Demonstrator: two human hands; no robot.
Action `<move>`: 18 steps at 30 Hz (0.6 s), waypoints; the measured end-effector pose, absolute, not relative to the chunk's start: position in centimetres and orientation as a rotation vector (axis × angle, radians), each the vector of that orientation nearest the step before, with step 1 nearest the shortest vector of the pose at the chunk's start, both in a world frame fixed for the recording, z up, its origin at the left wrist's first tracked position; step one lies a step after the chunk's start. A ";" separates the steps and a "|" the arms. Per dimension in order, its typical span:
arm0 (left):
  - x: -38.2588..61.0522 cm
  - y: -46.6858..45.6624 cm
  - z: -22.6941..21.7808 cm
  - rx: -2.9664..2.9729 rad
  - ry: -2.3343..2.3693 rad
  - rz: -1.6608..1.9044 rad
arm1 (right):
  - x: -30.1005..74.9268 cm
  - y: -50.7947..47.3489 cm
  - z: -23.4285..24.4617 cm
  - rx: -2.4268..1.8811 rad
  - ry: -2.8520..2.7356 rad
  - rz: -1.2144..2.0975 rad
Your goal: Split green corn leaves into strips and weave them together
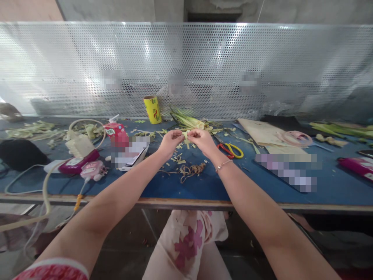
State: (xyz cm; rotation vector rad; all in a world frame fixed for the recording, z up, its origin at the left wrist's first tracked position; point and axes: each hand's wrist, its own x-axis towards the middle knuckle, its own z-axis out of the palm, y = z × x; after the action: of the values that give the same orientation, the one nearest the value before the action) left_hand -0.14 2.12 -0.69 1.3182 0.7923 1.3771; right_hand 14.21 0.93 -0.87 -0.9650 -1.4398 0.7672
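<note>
Over the middle of the blue table, my left hand and my right hand meet with bent fingers. Both pinch a small pale yellow-green strip of leaf, stretched between the fingertips; most of it is hidden by them. Behind my hands lies a bundle of long green stalks with a pale base. Small cut scraps are scattered below my fingers, and a tangle of brown twine rests nearer the table edge. Scissors with red and yellow handles lie beside my right hand.
A yellow cardboard tube stands at the back, before a perforated metal screen. Left are a pink drink carton, a phone and cables. Right are tan sheets, a blurred purple case and more green stalks.
</note>
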 end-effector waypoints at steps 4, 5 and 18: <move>-0.1 1.9 -0.6 1.162 0.719 1.257 | 14.1 1.1 -1.0 -0.941 -1.459 0.770; -0.1 1.8 -0.5 1.148 0.712 1.244 | 14.1 1.1 -1.0 -0.937 -1.456 0.772; -0.1 1.3 -0.1 1.172 0.759 1.243 | 13.8 0.8 -0.8 -0.920 -1.341 0.859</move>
State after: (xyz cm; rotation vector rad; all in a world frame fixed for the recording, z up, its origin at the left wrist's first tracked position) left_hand -0.05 1.27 -0.10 1.1725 0.7590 1.2426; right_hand 13.85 0.75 -0.84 -0.9199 -1.3411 0.8588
